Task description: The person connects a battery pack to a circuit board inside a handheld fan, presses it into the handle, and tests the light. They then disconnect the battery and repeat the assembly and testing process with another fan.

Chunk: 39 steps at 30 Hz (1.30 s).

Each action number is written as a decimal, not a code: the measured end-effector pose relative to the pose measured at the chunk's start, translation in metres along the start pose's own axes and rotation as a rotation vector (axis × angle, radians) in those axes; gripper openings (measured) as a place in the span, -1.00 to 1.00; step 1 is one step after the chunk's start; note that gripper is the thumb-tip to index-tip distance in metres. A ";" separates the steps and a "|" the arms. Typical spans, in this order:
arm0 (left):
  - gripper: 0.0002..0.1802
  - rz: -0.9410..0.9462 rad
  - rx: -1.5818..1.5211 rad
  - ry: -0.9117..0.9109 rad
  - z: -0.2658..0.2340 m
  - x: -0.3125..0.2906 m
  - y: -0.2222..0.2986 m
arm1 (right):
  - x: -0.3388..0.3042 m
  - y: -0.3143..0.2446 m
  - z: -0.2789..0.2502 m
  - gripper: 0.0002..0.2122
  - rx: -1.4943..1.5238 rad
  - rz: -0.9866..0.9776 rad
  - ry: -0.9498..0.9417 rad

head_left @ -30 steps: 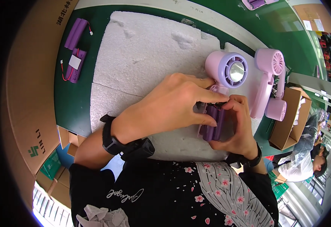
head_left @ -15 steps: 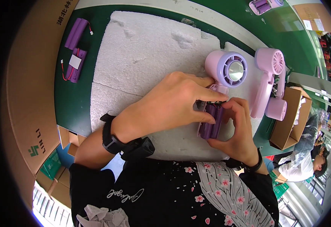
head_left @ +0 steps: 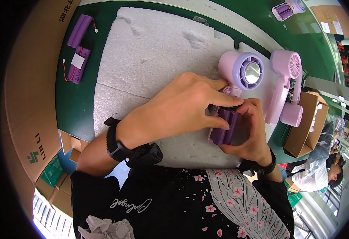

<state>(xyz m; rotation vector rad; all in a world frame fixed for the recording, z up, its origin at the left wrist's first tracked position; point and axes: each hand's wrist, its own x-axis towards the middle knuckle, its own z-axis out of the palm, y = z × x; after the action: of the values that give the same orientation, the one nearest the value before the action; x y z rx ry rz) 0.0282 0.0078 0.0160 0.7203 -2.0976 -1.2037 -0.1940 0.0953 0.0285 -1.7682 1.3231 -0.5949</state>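
Note:
A pink and lavender handheld fan (head_left: 241, 71) lies on a white foam board (head_left: 158, 51), its round head pointing away from me. Its handle is open, and a pair of purple battery cells (head_left: 224, 133) shows inside. My left hand (head_left: 182, 99) reaches across from the left, closed about the upper handle with thumb and index finger at a dark circuit board (head_left: 231, 107). From the right, my right hand (head_left: 256, 129) grips the handle's side, thumb low by the cells and fingertips near the left index finger. What exactly the fingertips pinch is hidden.
Two purple battery packs (head_left: 79, 32) with wires lie on the green table at left. More pink fans (head_left: 285, 65) rest at right, beside an open cardboard box (head_left: 305, 125). Another open fan (head_left: 288, 10) lies at the far right. A person (head_left: 316, 175) sits beyond the box.
My right fingertips have moved slightly up toward my left index finger. The fan has shifted a little to the right in view; both hands keep their hold.

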 end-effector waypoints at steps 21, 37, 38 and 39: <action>-0.46 -0.045 -0.025 -0.015 -0.002 0.001 0.002 | 0.006 -0.013 0.002 -0.23 -0.035 0.050 0.019; -0.45 -0.073 -0.087 0.010 0.005 0.000 0.002 | 0.015 -0.017 -0.004 -0.74 -0.274 -0.177 0.185; -0.45 -0.072 -0.095 0.014 0.005 0.000 0.001 | 0.019 -0.018 -0.005 -0.74 -0.282 -0.182 0.193; -0.44 -0.073 -0.103 0.016 0.006 -0.002 0.000 | 0.023 -0.020 -0.004 -0.77 -0.318 -0.234 0.194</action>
<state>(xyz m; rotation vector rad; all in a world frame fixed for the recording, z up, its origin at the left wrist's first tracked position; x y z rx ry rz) 0.0252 0.0125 0.0137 0.7625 -1.9959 -1.3305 -0.1791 0.0747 0.0450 -2.1920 1.4122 -0.7317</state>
